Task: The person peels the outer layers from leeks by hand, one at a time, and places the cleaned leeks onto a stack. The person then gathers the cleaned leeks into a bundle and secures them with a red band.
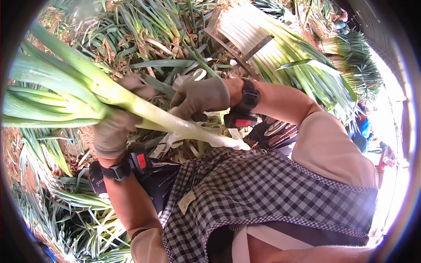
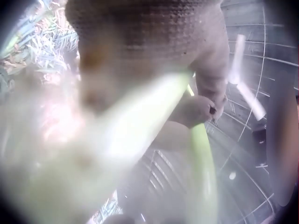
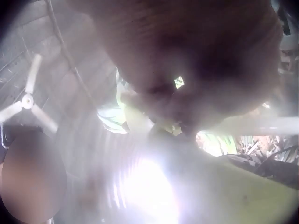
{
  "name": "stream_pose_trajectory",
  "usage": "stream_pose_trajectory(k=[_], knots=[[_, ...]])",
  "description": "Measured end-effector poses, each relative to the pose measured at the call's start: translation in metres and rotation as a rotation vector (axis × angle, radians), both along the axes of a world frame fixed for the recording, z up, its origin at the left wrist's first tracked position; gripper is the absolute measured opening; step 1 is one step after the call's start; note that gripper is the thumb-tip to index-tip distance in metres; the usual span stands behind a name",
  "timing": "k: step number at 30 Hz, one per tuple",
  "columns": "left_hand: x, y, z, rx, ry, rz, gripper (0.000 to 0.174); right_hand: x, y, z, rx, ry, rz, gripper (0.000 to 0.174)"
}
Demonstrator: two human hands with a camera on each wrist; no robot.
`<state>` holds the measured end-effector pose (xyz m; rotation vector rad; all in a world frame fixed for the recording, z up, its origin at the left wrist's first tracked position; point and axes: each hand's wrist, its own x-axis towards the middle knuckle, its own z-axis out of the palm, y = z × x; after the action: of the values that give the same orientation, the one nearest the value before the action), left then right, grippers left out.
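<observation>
A large leek [image 1: 153, 115] lies slantwise across the person's front, its green leaves fanned to the left and its white root end low by the checked apron. The gloved left hand [image 1: 115, 135] grips it where the leaves spread from the shaft. In the left wrist view, that hand's glove [image 2: 149, 39] wraps the pale green stalk [image 2: 152, 109]. Close against the middle of the shaft is the gloved right hand [image 1: 204, 97], fingers curled. A pale leaf piece [image 3: 113, 120] sticks out from its fingers in the right wrist view, which is dark and blurred.
Trimmed leeks [image 1: 245, 37] lie lined up in a crate beyond the right arm. Loose leeks [image 1: 144, 22] are heaped at the back, with tied bundles [image 1: 353, 61] far right. Cut leaves [image 1: 101, 228] litter the lower left. A ceiling fan [image 3: 28, 101] hangs overhead.
</observation>
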<state>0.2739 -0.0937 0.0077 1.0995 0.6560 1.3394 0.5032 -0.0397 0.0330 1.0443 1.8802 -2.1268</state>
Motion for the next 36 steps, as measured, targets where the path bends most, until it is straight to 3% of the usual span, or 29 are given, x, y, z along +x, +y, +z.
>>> stream_pose_trajectory(k=[1,6,7,8,10,12,13,14,16,18,20,22,24,26,27,28,30,31,32,33,34,35,36], knots=[[0.013,-0.002,0.005,-0.012,0.170,-0.016,0.067,0.002,0.001,-0.004,-0.002,-0.001,-0.004,0.030],[0.021,-0.010,0.014,-0.155,0.141,-0.145,0.062,0.015,-0.006,-0.051,0.161,-0.232,0.176,0.025],[0.020,-0.012,0.014,-0.188,0.106,-0.159,0.056,0.022,-0.005,-0.052,0.226,-0.242,0.253,0.024],[0.019,-0.013,0.014,-0.221,0.072,-0.174,0.051,0.028,-0.010,-0.054,0.489,-0.453,0.478,0.021],[0.021,-0.011,0.013,-0.184,0.080,-0.153,0.048,0.056,-0.029,-0.094,0.583,-0.573,0.642,0.032],[0.023,-0.009,0.010,-0.143,0.083,-0.125,0.045,0.083,-0.042,-0.110,0.769,-0.539,0.702,0.032],[0.025,-0.009,0.009,-0.137,0.089,-0.063,0.042,0.089,-0.042,-0.110,0.742,-0.775,0.730,0.028],[0.028,-0.009,0.006,-0.133,0.097,-0.008,0.040,0.095,-0.039,-0.112,0.741,-0.776,0.730,0.028],[0.032,-0.007,0.002,-0.115,0.115,0.028,0.037,0.100,-0.028,-0.103,0.662,-1.076,0.620,0.024],[0.032,-0.004,0.003,-0.089,0.134,0.074,0.035,0.093,-0.019,-0.070,0.852,-1.127,0.615,0.022],[0.030,-0.004,0.002,-0.066,0.115,0.168,0.030,0.083,-0.008,-0.039,0.989,-0.887,0.067,0.025],[0.032,-0.002,0.000,-0.087,0.096,0.210,0.028,0.074,-0.011,-0.006,1.236,-0.194,-0.272,0.028],[0.038,0.003,0.000,-0.103,0.083,0.241,0.026,0.042,-0.016,0.014,1.289,0.340,-0.291,0.038],[0.043,0.008,0.002,-0.123,0.102,0.426,0.023,0.012,-0.016,0.029,1.634,0.372,-0.083,0.049],[0.042,0.011,0.004,-0.123,0.096,0.456,0.022,0.001,-0.017,0.023,1.700,0.238,0.016,0.040],[0.039,0.013,0.008,-0.121,0.108,0.454,0.022,0.003,-0.015,0.020,1.700,0.245,0.004,0.040],[0.026,0.015,0.016,-0.093,0.138,0.540,0.019,0.004,-0.011,0.016,1.753,0.279,0.230,0.024],[0.017,0.018,0.016,-0.076,0.092,0.569,0.018,0.008,-0.013,0.012,1.683,0.354,0.246,0.015],[0.011,0.017,0.016,-0.071,0.095,0.579,0.018,0.016,-0.016,0.010,1.679,0.350,0.320,0.015],[0.006,0.017,0.021,-0.066,0.046,0.719,0.023,0.027,-0.018,0.007,1.673,0.345,0.398,0.015],[0.000,0.015,0.024,-0.060,-0.005,0.858,0.029,0.042,-0.026,-0.009,1.658,0.169,0.515,0.014],[-0.021,0.014,0.020,-0.119,0.059,0.816,0.029,0.049,-0.036,0.003,1.531,-0.121,0.767,0.011],[-0.031,0.012,0.019,-0.117,0.061,0.825,0.029,0.066,-0.045,-0.020,1.313,-0.424,0.749,0.011]])
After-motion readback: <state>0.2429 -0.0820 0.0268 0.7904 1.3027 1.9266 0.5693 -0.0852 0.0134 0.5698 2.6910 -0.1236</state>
